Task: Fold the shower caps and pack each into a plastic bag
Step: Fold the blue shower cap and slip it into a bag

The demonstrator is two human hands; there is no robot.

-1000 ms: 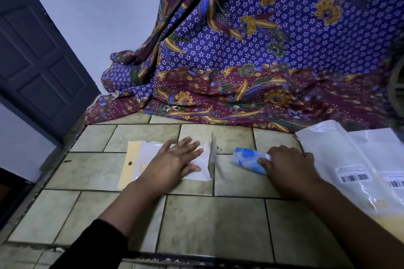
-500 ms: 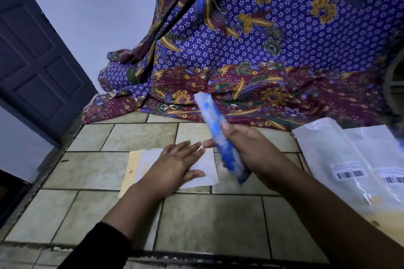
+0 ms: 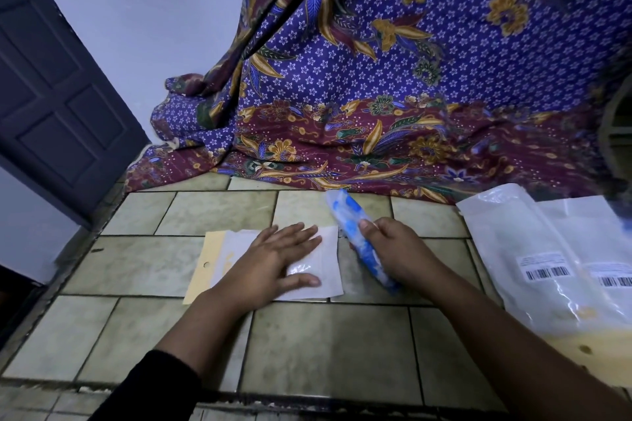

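Nearest the viewer, two forearms reach forward over a tiled floor (image 3: 328, 345); the left one emerges from a dark sleeve (image 3: 150, 390), the right one is bare. The left hand (image 3: 270, 263) lies flat, palm down, fingers spread and extended, pressing on a small clear plastic bag (image 3: 328, 270) with a yellowish card header (image 3: 201, 267) at its left end, a hole punched through the header. The right hand (image 3: 396, 249) is closed around a folded shower cap (image 3: 345, 215), white with blue patches, rolled into a narrow bundle; the thumb sits on top, the fingers curl beneath, and the bundle runs diagonally, its far end tilted away from the viewer and its near end protruding below the palm, just beside the right edge of the bag. To the right, well apart from the hands, lie larger clear packets (image 3: 533, 249) bearing barcode labels (image 3: 545, 270). Beyond the floor tiles hangs and pools a patterned cloth (image 3: 393, 96), purple with small white flowers and a maroon floral border. At far left stand a dark panelled door (image 3: 58, 102) and a pale wall (image 3: 154, 10)
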